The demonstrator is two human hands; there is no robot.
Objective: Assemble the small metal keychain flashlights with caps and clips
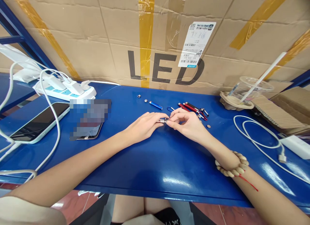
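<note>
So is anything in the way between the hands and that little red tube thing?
No. The left hand and the right hand both already pinch the small red tube between their fingertips, above the blue table.

Blue glossy table [150, 166] fills lower frame, light glare lower right. Taped cardboard wall [101, 34] marked "LED" spans top, white label [196, 44] upper right. Blue frame [21, 34] upper left. Reddish floor [79, 204] bottom edge.

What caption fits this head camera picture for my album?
Left hand and right hand hold a small red pen light together over a blue table.
</note>
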